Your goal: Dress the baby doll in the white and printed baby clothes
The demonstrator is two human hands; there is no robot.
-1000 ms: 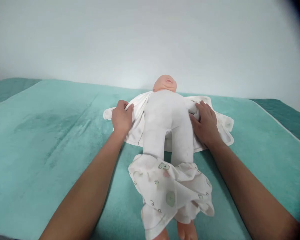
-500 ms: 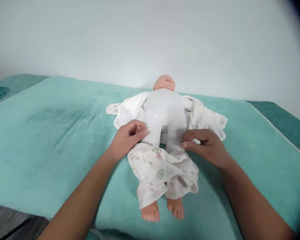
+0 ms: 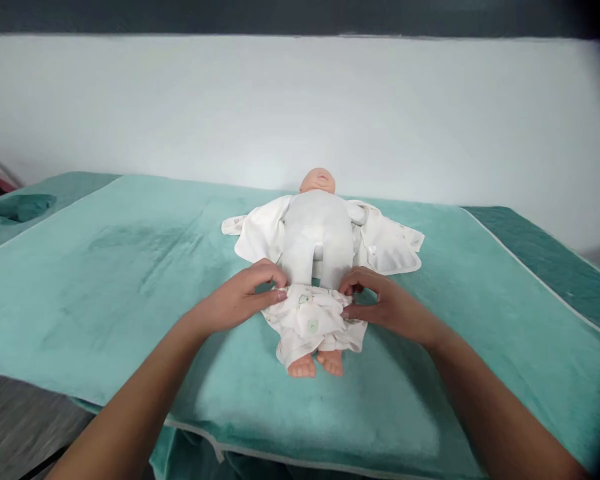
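Observation:
A baby doll [image 3: 317,220] with a white cloth body lies on its back, feet toward me. White printed baby pants [image 3: 313,323] are bunched around its lower legs, the bare feet poking out below. At the waistband's left side, my left hand [image 3: 253,293] pinches the fabric between thumb and fingers. Opposite it, my right hand [image 3: 383,303] grips the right side of the waistband, thumb below and fingers above. A white baby top [image 3: 393,243] is spread open under the doll's torso, reaching out on both sides.
A teal plush cover [image 3: 130,300] lies over the table, with white seams near both sides. Behind the doll's head rises a white wall [image 3: 180,107] with a dark band above. Folded teal cloth [image 3: 17,207] sits at the far left. Grey floor [image 3: 25,427] shows at lower left.
My hands have moved from beside the doll's thighs down to the pants' waistband and taken hold of it. The view has tilted up, so the doll looks smaller.

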